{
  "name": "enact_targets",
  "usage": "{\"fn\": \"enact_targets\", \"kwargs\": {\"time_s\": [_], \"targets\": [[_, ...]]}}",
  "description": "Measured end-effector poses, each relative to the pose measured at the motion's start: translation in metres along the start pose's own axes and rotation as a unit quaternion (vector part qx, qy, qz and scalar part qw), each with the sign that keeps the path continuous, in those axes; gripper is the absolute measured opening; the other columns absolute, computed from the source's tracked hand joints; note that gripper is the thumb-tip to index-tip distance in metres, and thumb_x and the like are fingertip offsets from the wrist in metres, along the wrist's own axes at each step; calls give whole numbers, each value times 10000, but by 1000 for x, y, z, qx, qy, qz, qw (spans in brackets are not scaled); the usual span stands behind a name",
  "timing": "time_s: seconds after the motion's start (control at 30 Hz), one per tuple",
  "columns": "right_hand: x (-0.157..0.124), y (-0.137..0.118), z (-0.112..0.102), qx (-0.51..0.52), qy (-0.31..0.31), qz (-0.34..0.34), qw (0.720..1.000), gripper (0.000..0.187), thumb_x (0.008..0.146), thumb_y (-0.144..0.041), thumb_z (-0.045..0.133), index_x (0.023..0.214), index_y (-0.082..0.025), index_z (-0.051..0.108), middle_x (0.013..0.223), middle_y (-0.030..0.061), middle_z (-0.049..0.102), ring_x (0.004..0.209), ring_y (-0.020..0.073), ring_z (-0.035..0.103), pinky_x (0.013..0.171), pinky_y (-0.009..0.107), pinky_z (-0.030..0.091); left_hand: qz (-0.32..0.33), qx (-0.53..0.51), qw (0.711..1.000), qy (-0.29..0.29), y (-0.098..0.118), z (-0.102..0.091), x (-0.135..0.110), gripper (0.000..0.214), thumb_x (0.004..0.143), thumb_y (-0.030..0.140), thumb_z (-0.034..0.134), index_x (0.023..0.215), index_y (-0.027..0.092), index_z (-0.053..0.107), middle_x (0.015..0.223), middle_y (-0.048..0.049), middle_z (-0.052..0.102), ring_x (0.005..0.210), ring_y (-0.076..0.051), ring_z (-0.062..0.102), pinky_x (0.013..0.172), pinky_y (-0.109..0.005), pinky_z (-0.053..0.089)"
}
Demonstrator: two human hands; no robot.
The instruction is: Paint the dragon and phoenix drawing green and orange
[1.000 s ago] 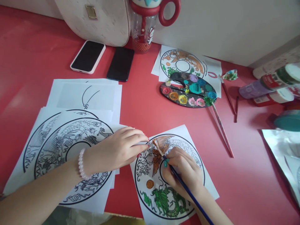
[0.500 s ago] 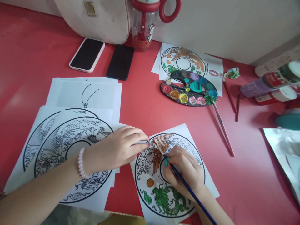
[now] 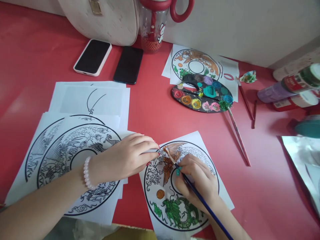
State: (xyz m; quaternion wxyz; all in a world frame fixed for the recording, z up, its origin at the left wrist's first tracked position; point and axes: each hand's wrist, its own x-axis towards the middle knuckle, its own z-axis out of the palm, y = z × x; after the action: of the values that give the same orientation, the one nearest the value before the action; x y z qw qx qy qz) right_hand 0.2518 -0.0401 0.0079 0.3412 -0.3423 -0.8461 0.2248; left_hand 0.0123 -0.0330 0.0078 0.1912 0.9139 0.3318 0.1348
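Note:
My right hand (image 3: 198, 181) is closed around a dark blue paintbrush (image 3: 195, 190). The brush's tip touches the orange-brown phoenix (image 3: 172, 156) near its head, on a printed sheet (image 3: 180, 208) with a ring design. A green dragon (image 3: 180, 213) and an orange-brown ball are coloured in lower on that sheet. My left hand (image 3: 130, 156), with a pink bead bracelet on the wrist, lies open, its fingers stretched out to the sheet's upper left edge. Beneath the left hand and forearm, uncoloured printed sheets (image 3: 57, 196) lie in an overlapping stack.
Beyond the hands is a black paint palette (image 3: 185, 105) with a red-handled brush (image 3: 240, 140) leaning on it. A coloured sheet (image 3: 185, 68) lies behind it. Paint bottles (image 3: 285, 86) are at right; two phones (image 3: 128, 65), a bag (image 3: 112, 25) and a cup (image 3: 152, 33) are at the back.
The brush tip stays at the phoenix's head, with barely any shift of my right hand. My left hand keeps its place, and the view has shifted slightly.

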Motion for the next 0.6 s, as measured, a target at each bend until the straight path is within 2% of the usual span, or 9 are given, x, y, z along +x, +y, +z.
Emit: {"fn": "enact_targets", "kwargs": {"time_s": [0.43,0.6], "targets": [[1,-1,-2,-22,4,2,1000,241,758,5,476,751,-214,378,639,-9,462,591,121,442,499,265,386,4,8,1000,14,-1,1,0,252,926,136,441,1133,153,584,1182,-89,597,1120,-236,513,963,-444,455],[0,-1,-3,-34,8,9,999,220,776,-10,487,774,-214,405,656,-5,478,634,134,497,533,276,423,0,7,1000,10,-1,3,0,267,916,135,451,1148,176,578,1188,-77,595,1137,-228,510,990,-440,442]]}}
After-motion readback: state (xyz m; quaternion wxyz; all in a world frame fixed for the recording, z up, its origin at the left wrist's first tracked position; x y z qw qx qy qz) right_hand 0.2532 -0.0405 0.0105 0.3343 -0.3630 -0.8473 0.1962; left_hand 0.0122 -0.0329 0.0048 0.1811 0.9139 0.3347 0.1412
